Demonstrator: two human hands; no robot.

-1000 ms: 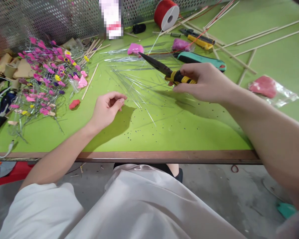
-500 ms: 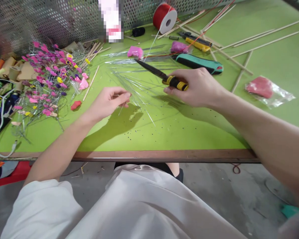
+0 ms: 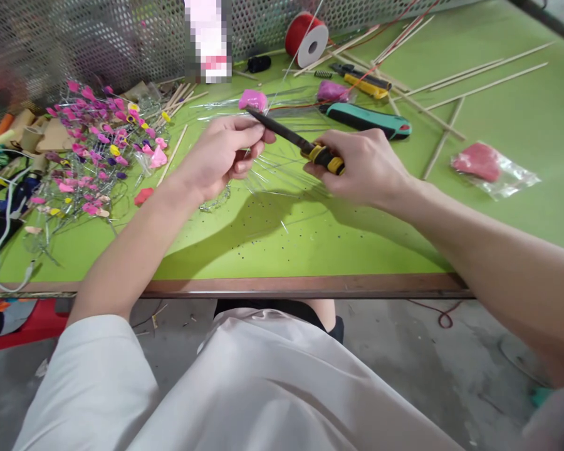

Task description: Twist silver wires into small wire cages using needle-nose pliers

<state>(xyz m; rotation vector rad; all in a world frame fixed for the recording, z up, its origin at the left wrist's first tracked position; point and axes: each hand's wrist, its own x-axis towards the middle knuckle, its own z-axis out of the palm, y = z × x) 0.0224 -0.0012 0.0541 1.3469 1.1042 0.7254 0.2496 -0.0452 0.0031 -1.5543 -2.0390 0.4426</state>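
Note:
In my right hand [image 3: 364, 164] is a file [image 3: 284, 130] with a dark tapering blade and a black-and-yellow handle, gripped by closed fingers. Its blade points up and left, the tip beside my left fingertips. My left hand [image 3: 230, 150] is closed in a pinch on a thin wire [image 3: 291, 62], which appears to run up and right past the red spool; the pinched end is hidden by the fingers. Below the left hand hangs or lies a silvery twisted strand [image 3: 219, 200]; which, I cannot tell. Loose straight wires [image 3: 282, 164] lie on the green tabletop under both hands.
A heap of wire stems with pink, purple and yellow petals [image 3: 91, 144] fills the left. Behind stand a red spool [image 3: 305, 41], pink clay packets [image 3: 252, 99], cutters [image 3: 364, 81] and a teal-handled tool [image 3: 369, 119]. Wooden sticks [image 3: 489, 84] and a bagged pink lump [image 3: 479, 161] lie right.
My left hand has moved up and right, to the file's blade, and the silvery strand now shows below it. My right hand keeps holding the file, nearly in place.

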